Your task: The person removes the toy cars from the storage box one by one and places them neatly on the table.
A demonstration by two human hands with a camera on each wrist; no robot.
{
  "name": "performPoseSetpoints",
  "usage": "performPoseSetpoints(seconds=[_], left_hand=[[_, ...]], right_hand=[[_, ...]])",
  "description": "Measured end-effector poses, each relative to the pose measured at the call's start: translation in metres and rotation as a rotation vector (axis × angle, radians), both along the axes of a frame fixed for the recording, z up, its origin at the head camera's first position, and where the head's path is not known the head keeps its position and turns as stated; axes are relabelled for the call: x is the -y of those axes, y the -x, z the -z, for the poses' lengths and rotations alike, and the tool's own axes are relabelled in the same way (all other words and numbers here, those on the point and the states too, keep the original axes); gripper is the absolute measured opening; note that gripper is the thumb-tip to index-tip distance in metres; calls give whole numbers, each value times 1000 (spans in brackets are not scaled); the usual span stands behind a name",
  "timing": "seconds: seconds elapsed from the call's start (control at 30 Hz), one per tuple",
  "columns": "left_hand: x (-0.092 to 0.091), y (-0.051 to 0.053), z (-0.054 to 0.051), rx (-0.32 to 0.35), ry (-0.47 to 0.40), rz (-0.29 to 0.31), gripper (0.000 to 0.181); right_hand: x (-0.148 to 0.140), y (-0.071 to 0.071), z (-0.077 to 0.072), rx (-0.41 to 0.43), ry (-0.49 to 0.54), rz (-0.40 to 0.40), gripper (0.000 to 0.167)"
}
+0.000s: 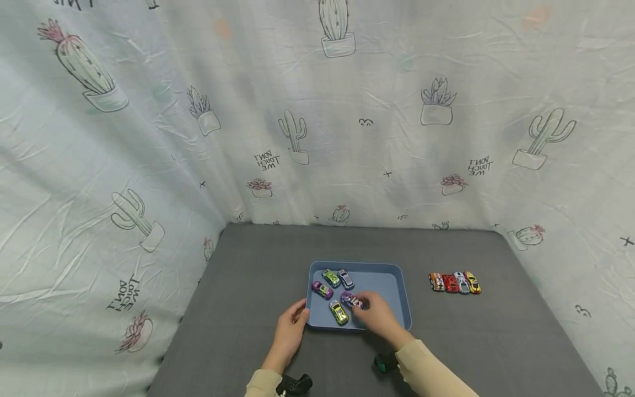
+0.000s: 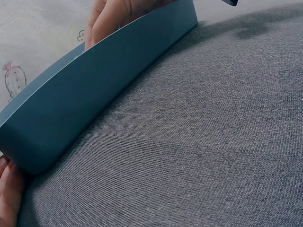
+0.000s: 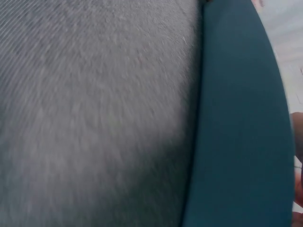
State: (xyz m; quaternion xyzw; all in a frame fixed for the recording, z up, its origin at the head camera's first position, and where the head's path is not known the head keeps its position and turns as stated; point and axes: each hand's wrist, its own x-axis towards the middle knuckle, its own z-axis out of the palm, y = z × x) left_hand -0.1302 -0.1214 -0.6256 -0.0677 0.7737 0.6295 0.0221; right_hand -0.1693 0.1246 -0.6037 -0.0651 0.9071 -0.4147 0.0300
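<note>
A purple and white toy car [image 1: 350, 299] is pinched between the thumb and fingers of the right hand [image 1: 378, 314], inside a blue tray [image 1: 381, 282]; whether the tray floor is touched by it cannot be told. The tray's left edge is touched from outside by the left hand [image 1: 291, 325], close to the near left corner, with its thumb and fingers spread apart.

Four more cars are held by the tray, in its left half. A green car [image 1: 331, 278] and a grey car [image 1: 345, 279] are set side by side near the far edge, a purple car [image 1: 322, 290] is placed by the left edge, and a yellow-green car [image 1: 339, 312] is seen toward the near edge.

A tight row of four cars [image 1: 450, 283] is laid between the tray and the right edge of the grey table [image 1: 268, 259]. The table's far edge is backed by a pale curtain [image 1: 337, 138], printed with potted cactuses.
</note>
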Motion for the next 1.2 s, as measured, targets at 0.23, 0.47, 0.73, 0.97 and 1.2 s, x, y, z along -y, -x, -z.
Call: performPoseSetpoints(seconds=[0.23,0.47,0.73,0.97,1.2], left_hand=[[0,1,2,-2,-10,4,40],[1,1,3,2,2,2,41],[0,1,4,-17,5,-2,40],[1,0,3,-29,-7,-1,39],[0,1,3,-14,2,0,40]], right_hand=[[-22,-1,-6,-17,6,57,24],[-48,-2,-20,-83,55,133,27],[-85,-3,-32,-187,80,234,37],[-122,-4,-34,-253,37,323,39],[-157,-8,-29,-243,2,404,41]])
